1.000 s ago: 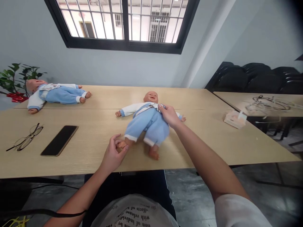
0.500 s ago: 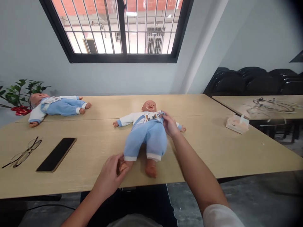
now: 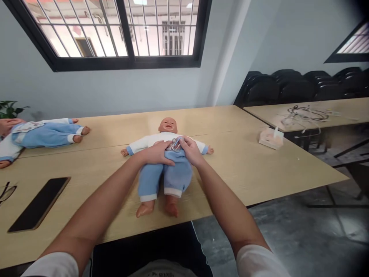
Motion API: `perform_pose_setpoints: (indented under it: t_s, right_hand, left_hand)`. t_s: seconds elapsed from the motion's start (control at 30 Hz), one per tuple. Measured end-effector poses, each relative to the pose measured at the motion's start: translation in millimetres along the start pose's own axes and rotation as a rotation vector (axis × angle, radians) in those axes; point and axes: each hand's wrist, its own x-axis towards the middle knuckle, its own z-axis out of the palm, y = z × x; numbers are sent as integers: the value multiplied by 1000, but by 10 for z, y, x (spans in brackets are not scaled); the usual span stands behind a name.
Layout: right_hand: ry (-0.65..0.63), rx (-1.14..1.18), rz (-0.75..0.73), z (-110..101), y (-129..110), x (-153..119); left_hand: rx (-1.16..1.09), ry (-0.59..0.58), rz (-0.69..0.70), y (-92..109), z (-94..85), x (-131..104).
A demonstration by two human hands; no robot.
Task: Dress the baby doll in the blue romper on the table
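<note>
A baby doll lies on its back on the table, feet towards me, in a white long-sleeved top and light blue overalls. My left hand rests across the waist of the overalls, thumb and fingers apart. Opposite it, my right hand pinches the upper edge of the overalls beside the printed bib. The bib is bunched between both hands and partly covered by them. Both bare feet of the doll point at the table's near edge.
A second doll in like clothes lies at the left. Nearer are a black phone and cut-off eyeglasses. A tissue box stands at the right; cables lie on another table, before stacked black chairs.
My left hand has left the doll's foot and moved up to the waist of the overalls. My right hand stays at the bib, now pinching its edge. The view has swung right.
</note>
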Motion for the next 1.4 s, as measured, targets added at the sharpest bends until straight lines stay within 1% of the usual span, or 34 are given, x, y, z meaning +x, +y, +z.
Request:
perform_pose_setpoints:
  t_s: [0.03, 0.07, 0.1, 0.17, 0.2, 0.23, 0.27, 0.33, 0.4, 0.43, 0.5, 0.57, 0.6, 0.67, 0.73, 0.77, 0.83, 0.9, 0.93, 1.0, 1.1, 1.2, 1.27, 1.4]
  right_hand:
    - [-49, -54, -11, -29, -19, -13]
    - [-116, -123, -11, -57, -39, -25]
    - [-199, -207, 5, -79, -57, -37]
    - [-366, -375, 61, -101, -90, -62]
    - [-420, -435, 87, -99, -102, -71]
    - [-441, -465, 101, -90, -109, -78]
    - [-424, -463, 97, -74, -111, -80]
    - [-313, -371, 57, -33, -93, -72]
    - [-189, -225, 42, 8, -57, -56]
    - [-152, -147, 57, 24, -38, -50]
    - [-130, -12, 119, 41, -16, -49]
    - [-169, 35, 159, 41, -32, -62]
    - [-220, 5, 164, 36, -55, -73]
    - [-339, -143, 148, 25, -119, -98]
    - [-430, -313, 128, 20, -176, -120]
    - [-443, -371, 120, 20, -194, -127]
    - [-428, -413, 112, 21, -199, -132]
    - [-411, -394, 117, 16, -173, -124]
    - [-399, -373, 123, 11, -155, -117]
    - [-370, -312, 132, -5, -117, -100]
    - [-328, -204, 126, -21, -77, -83]
    - [-347, -178, 116, -25, -67, -87]
    - [-353, -198, 113, -34, -75, -97]
    - [-378, -216, 114, -71, -85, -101]
  left_hand:
    - [-24, -56, 7, -27, -18, 17]
    - [-57, -76, 18, -61, -40, 5]
    - [-98, -61, 24, -99, -62, -28]
    - [-202, 20, -14, -175, -89, -120]
    - [-262, 56, -48, -202, -87, -166]
    - [-320, 81, -80, -217, -72, -206]
    - [-372, 100, -103, -215, -47, -239]
    - [-429, 117, -101, -160, 18, -283]
    - [-397, 95, -64, -57, 70, -301]
    - [-361, 77, -53, -3, 84, -304]
    - [-292, 50, -49, 72, 81, -301]
    - [-266, 12, -46, 79, 49, -294]
    - [-265, -24, -37, 56, 30, -290]
    - [-275, -87, -19, -24, -1, -285]
    - [-316, -75, -24, -112, -10, -285]
    - [-357, -44, -36, -148, -6, -286]
    - [-465, 10, -64, -188, 10, -293]
    - [-537, 14, -82, -175, 23, -304]
    - [-531, 4, -90, -148, 25, -310]
    - [-433, -38, -98, -60, 23, -322]
    - [-221, -128, -137, 113, 24, -332]
    - [-125, -175, -182, 233, 33, -336]
    - [-156, -154, -175, 243, 42, -350]
    - [-393, -52, -157, 153, 131, -441]
